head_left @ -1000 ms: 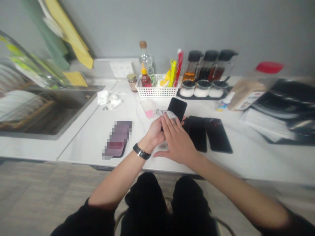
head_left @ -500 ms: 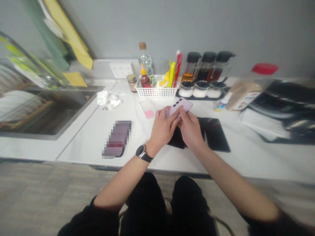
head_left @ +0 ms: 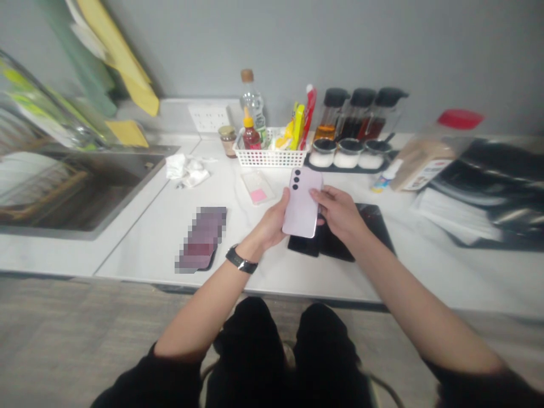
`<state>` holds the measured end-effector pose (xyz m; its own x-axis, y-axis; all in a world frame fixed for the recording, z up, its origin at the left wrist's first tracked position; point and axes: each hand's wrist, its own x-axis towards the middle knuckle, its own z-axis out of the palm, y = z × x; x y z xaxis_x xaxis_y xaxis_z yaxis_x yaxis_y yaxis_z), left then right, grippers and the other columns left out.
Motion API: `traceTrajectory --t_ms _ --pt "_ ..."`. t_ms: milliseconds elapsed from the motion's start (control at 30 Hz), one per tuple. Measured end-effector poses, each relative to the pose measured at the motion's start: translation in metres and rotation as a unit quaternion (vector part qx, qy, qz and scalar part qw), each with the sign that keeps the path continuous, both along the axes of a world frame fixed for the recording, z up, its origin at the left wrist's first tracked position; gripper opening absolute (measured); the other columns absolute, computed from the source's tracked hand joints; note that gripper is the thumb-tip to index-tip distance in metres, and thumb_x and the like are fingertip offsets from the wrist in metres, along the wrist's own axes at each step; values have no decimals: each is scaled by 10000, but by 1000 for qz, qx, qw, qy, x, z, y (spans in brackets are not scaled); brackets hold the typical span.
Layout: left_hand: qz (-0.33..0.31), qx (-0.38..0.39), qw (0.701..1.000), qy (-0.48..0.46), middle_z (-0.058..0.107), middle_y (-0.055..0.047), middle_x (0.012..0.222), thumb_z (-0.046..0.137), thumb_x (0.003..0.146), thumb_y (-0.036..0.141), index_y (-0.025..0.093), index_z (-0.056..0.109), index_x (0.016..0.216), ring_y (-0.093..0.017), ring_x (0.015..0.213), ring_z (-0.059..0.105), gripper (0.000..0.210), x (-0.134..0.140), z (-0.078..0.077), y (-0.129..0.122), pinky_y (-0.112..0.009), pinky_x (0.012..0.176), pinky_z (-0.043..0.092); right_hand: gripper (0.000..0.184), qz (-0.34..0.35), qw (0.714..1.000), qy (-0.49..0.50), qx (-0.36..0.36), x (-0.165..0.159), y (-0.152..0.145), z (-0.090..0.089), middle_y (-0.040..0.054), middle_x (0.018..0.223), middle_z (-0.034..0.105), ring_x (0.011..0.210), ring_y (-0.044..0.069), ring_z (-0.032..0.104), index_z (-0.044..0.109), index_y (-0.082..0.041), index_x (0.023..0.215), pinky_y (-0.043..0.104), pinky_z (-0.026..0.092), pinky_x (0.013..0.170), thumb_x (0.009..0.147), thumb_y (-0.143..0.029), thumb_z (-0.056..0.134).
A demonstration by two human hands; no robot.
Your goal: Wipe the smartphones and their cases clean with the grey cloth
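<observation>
Head camera: a lilac phone (head_left: 301, 203) is held back-up above the counter (head_left: 170, 226), well inside its front edge, gripped along one side by the left hand (head_left: 272, 222) and pinched at the other by the right hand (head_left: 338, 212). Dark phones (head_left: 340, 241) lie beneath; a white basket (head_left: 270, 157) stands nearer the counter's back edge.

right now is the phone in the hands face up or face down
Face down: the pale phone, held by left hand and right hand, shows its camera lenses.
</observation>
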<state>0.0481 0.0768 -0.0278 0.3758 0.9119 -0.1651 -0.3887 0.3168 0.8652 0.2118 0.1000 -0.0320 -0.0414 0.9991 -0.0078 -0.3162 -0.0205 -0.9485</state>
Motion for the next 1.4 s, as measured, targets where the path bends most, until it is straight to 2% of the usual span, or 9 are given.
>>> traceTrajectory --t_ms 133,300,433,533,700,867,967,1133,1400 --pt "3 -86 992 -96 814 -181 1243 330 1129 575 161 581 1564 -297 1007 829 651 0 2 0 -430 968 651 552 -36 995 -94 24 7 10 -4 16 791 761 705 152 684 719 -186 830 269 569 633 588 -580 1020" --pt "-26 -62 993 -97 822 -212 1191 256 1110 646 127 593 1557 -286 818 825 764 -6 2 0 -408 825 659 458 -174 963 -122 165 25 15 4 29 943 785 878 203 750 721 -230 1005 337 621 807 830 -635 845" --pt "-51 -66 993 -83 834 -211 1107 218 1121 625 77 655 1460 -271 783 816 779 -4 1 -1 -368 744 654 319 -169 863 -359 312 23 1 14 90 1176 777 1106 281 726 764 -250 1190 449 631 963 1016 -502 673" --pt "10 -72 994 -85 842 -177 1090 286 1147 536 81 669 1430 -248 807 818 658 2 0 0 -373 841 661 422 -98 762 -506 392 13 -13 11 143 1375 714 1318 338 643 738 -237 1382 566 533 1163 1114 -410 462" --pt "104 -59 988 -101 823 -137 1252 417 1145 432 128 703 1409 -265 1168 786 494 8 1 0 -385 1104 579 803 0 675 -590 444 7 -21 0 224 1742 405 1634 372 355 331 -111 1718 614 311 1342 1089 -586 487" --pt "125 -66 987 -81 806 -99 1323 500 1120 414 185 768 1324 -289 1341 708 407 10 3 -5 -414 1185 525 978 15 664 -603 442 5 -22 1 225 1822 194 1709 365 179 72 -102 1766 658 229 1355 1073 -694 427" --pt "148 -84 983 -68 812 -93 1308 494 1121 444 173 792 1240 -264 1355 699 420 7 4 -5 -373 1193 512 1021 72 626 -609 483 2 -33 -1 212 1808 231 1703 350 205 68 -91 1762 608 232 1371 1055 -725 443" --pt "98 -72 983 -140 817 -158 1245 360 1138 544 118 759 1303 -263 1269 747 606 4 7 0 -370 1151 544 954 114 581 -612 524 18 -46 -5 164 1771 342 1656 320 352 84 -156 1766 567 275 1364 1071 -688 462" --pt "26 -76 985 -150 817 -124 1268 329 1143 534 203 649 1507 -283 1130 800 586 6 1 0 -438 1075 610 875 54 628 -633 449 40 -8 19 160 1819 231 1703 344 208 82 -174 1770 663 163 1366 1103 -645 394"
